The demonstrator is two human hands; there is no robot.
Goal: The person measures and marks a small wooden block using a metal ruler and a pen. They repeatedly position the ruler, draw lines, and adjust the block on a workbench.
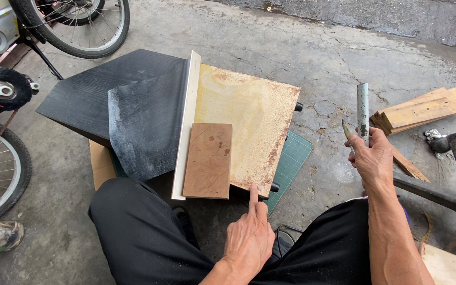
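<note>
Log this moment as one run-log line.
left hand: forefinger on edge of stained board | right hand: grips grey metal bar and pencil | small wood block: flat on board

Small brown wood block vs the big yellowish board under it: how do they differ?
The brown wood block is small, reddish-brown and fairly clean; the yellowish board is much larger, pale, with rusty stains. The block lies on top, against a white strip; the left hand touches only the board's edge. Both are flat and rectangular.
</note>
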